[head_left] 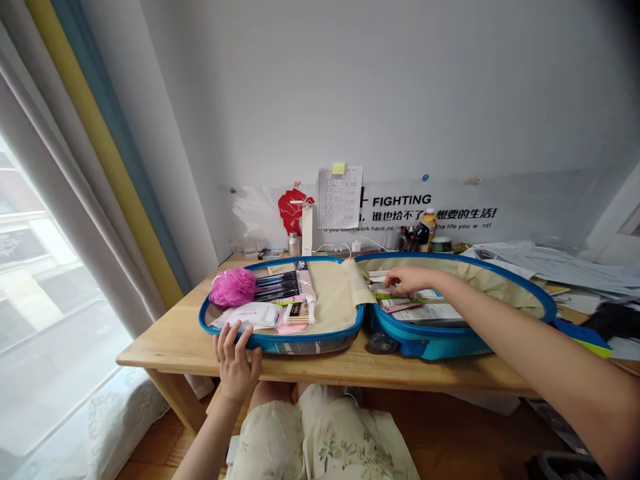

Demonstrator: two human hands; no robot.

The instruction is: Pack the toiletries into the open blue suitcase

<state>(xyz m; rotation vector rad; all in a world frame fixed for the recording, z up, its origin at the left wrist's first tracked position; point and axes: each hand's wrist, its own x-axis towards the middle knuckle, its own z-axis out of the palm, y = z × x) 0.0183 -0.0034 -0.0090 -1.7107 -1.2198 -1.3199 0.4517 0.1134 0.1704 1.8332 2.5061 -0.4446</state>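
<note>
A small blue suitcase [280,341] lies unfolded on the table, both halves facing up. My left hand [236,360] rests on the front rim of its left half, fingers spread and nothing in them. Beside those fingers is a white soft packet [247,315]; behind it sit a pink bath puff [233,287] and a pack of black pens [277,287]. A pack of small wooden sticks [299,313] lies to the right. My right hand [404,280] reaches into the right half, fingers bent together over flat packets and a printed booklet [430,312]. Whatever its fingertips hold is hidden.
Loose papers [545,263] and a dark bundle [607,320] cover the table's right end. Along the wall stand a metal canister [294,244], a white lamp [307,230], a drink bottle [427,230] and a green jar [442,245]. A curtain [95,167] hangs at left.
</note>
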